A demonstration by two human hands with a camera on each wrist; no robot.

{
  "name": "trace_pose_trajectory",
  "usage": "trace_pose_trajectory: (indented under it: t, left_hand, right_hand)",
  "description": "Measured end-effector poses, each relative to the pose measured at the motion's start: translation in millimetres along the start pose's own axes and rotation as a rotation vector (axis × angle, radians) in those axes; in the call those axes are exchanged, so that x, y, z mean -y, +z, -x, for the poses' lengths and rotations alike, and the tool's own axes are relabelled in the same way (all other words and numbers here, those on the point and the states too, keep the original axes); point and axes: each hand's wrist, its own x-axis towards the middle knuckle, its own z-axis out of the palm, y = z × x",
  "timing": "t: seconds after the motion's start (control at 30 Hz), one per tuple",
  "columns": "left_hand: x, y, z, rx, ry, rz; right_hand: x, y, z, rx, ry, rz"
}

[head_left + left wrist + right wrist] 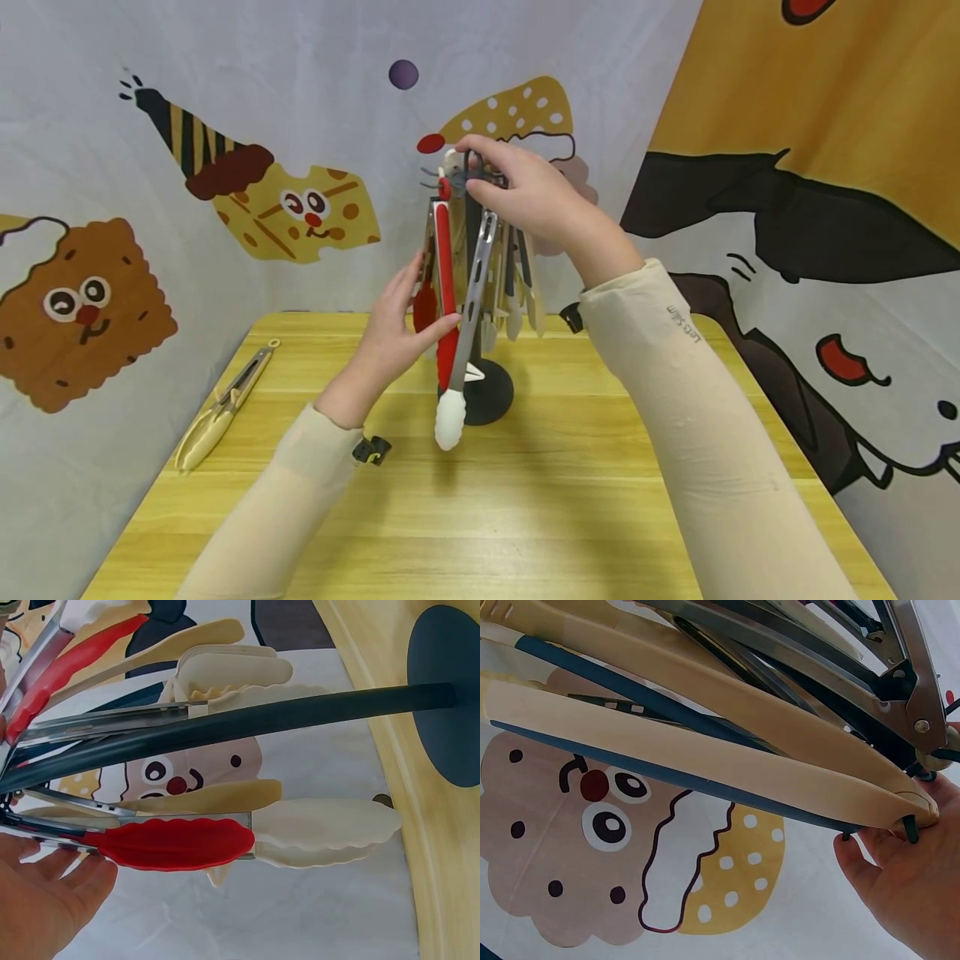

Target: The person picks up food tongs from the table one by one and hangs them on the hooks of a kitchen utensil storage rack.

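Observation:
A black utensil rack [491, 400] stands on the table, with tongs and other kitchen tools hanging round its top. My right hand [525, 183] is at the head of the rack, thumb and forefinger curled about its dark top loop [473, 161]. Lower down on the left, my left hand [386, 333] is spread beside red tongs [446, 258], its thumb lying across their front. White-tipped metal tongs [450, 421] hang slanted in front of these. In the left wrist view, the fingers [86, 889] are next to a red tong head [176, 844]; cream tong heads [322, 825] hang near it.
Cream-tipped tongs [225, 408] lie on the left side of the wooden table [540, 508]. Beige-handled tools [667, 754] hang close to the right hand. Behind the table is a printed cartoon cloth [322, 83].

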Motion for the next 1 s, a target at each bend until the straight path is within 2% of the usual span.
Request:
trace_pose_trajectory:
  t: [0.23, 0.5, 0.63, 1.0]
  left_hand:
    - [5.9, -3.2, 6.7, 0.015, -0.037, 0.052]
    - [26.6, -12.6, 19.2, 0.001, -0.069, 0.027]
    - [40.8, -20.4, 27.8, 0.012, -0.110, -0.015]
    - [90.9, -52.2, 56.5, 0.061, -0.295, -0.196]
  right_hand:
    - [-0.6, 0.6, 0.4, -0.003, -0.004, -0.003]
    - [0.3, -0.2, 0.3, 0.002, 0.006, 0.015]
    - [1.7, -2.5, 0.0, 0.022, 0.020, 0.014]
    - [11.2, -8.5, -2.4, 0.047, 0.081, 0.037]
